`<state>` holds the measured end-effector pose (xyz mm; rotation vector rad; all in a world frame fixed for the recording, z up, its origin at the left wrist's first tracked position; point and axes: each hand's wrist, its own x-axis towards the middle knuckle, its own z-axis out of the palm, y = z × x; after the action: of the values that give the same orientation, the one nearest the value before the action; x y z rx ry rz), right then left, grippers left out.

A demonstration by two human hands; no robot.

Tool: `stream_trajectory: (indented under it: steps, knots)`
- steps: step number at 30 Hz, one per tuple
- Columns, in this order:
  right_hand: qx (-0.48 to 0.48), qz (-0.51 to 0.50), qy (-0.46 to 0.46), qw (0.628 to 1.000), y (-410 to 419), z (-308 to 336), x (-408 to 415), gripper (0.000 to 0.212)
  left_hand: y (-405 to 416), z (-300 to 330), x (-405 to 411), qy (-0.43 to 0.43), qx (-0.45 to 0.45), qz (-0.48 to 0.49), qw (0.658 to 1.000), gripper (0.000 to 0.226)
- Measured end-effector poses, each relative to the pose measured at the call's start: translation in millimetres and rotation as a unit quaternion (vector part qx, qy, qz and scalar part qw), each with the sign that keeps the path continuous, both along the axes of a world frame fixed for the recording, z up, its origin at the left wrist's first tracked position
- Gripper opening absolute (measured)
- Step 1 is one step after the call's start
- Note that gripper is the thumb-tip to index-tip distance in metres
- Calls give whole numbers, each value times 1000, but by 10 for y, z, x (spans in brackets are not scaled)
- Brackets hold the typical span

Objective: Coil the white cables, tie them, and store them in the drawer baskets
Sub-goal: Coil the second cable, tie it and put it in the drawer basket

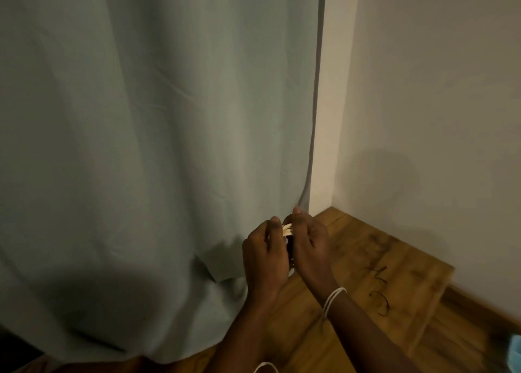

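White cable [287, 229], bundled: pinched between left hand [263, 255] and right hand [309, 243], both grips curled, before grey curtain [158, 118].

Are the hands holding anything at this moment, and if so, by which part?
Both hands hold a small bundle of white cable. The left hand and right hand pinch the gathered strands from either side near the top; the rest is hidden between the hands.

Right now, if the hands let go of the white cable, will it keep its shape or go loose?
Probably loose. The white cable looks thin and bends tightly between the left hand and right hand, so it seems floppy. No tie is visible on it. It likely weighs little, since fingertips alone hold it.
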<state>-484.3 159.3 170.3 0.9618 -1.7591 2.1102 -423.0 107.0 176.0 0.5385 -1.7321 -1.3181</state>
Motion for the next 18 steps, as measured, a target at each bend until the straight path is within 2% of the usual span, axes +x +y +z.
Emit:
stream_trajectory:
  steps: [2,4,6,9,11,14,18]
  knots:
    - [-9,-36,-19,999,66,-75,-79,44,67,-27,-41,-16,94,-82,992,34]
    - [-9,-62,-53,997,158,-170,-163,49,154,-56,-63,-48,197,-160,966,35]
    - [-21,-76,-119,990,247,-350,-234,53,287,-117,-108,-70,259,-212,940,38]
    - [-82,-86,-224,967,311,-565,-260,47,454,-159,-256,-105,281,-216,929,44]
    - [-85,-95,-260,957,341,-645,-307,44,501,-184,-414,-121,296,-197,927,45]
    - [-63,-98,-273,955,408,-677,-492,44,539,-263,-728,-138,324,-154,923,35]
    - [-15,-119,-258,959,447,-848,-906,47,615,-448,-1223,-159,269,-114,943,30]
